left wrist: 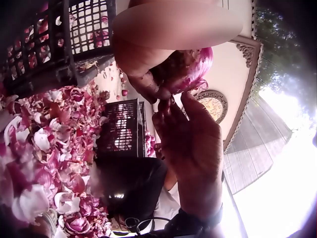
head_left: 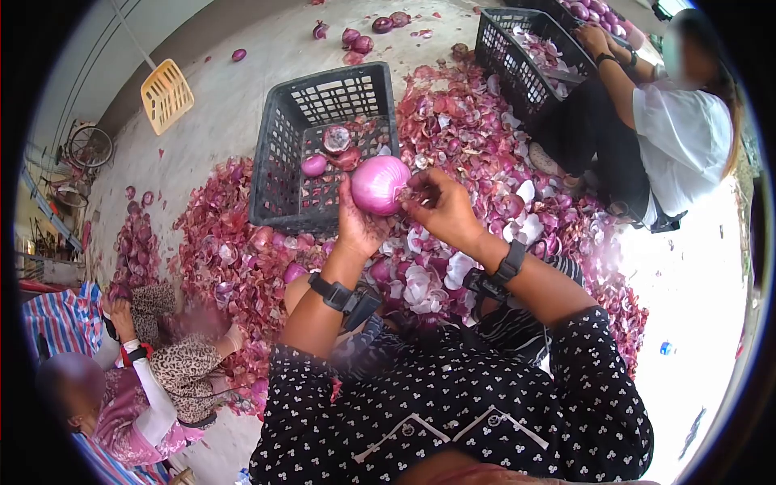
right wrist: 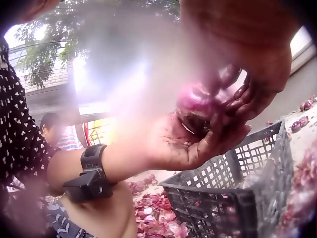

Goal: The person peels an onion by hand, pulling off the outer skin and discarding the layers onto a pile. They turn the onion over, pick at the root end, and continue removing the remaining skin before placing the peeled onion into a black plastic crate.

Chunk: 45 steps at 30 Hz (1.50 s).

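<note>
A peeled pink-purple onion [head_left: 378, 184] is held up over the ground in front of a black crate [head_left: 279, 174]. My left hand [head_left: 356, 222] cups and grips it from below and from the left. My right hand [head_left: 439, 206] is at the onion's right side, where its fingertips pinch a dark bit of onion skin [head_left: 420, 187]. In the left wrist view the onion [left wrist: 193, 69] sits between the left palm [left wrist: 163, 29] and the right hand [left wrist: 190, 144]. In the right wrist view the onion [right wrist: 198, 99] lies in the left hand [right wrist: 193, 146], with the right fingers [right wrist: 252, 96] on it.
The crate holds a few onions [head_left: 314, 165]. Red onion skins [head_left: 461, 129] cover the ground around it. A seated person [head_left: 679, 137] works at a second black crate [head_left: 525, 61] at the top right. Another person [head_left: 153, 380] sits at the lower left. A yellow scoop [head_left: 166, 95] lies at the far left.
</note>
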Motion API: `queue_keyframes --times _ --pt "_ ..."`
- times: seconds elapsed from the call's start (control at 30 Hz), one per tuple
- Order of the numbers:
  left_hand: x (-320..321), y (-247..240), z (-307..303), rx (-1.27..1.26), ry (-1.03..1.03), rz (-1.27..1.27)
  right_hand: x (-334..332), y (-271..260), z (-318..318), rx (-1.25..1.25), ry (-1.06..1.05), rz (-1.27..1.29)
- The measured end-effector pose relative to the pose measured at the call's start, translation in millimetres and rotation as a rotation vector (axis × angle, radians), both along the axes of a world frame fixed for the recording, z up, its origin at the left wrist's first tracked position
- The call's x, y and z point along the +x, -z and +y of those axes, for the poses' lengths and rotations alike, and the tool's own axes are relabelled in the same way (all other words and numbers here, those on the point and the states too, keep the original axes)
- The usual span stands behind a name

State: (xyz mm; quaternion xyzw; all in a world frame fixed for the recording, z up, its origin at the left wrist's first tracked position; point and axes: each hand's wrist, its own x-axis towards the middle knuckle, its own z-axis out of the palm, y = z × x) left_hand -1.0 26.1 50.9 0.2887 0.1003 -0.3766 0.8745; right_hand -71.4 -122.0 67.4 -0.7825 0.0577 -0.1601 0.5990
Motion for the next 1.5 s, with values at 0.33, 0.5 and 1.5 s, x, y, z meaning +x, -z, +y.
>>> queue_keyframes --times 0.33,0.5,1.5 --pt "-1 2 0 -0.027 -0.025 -0.07 2 -14 1 -0.243 -0.024 -0.168" --pt "1 10 3 0.069 -0.015 -0.125 2 -21 0 -0.306 -0.084 -0.115" --pt "-2 16 1 0.177 -0.087 -0.19 4 -6 -6 -0.624 -0.118 -0.29"
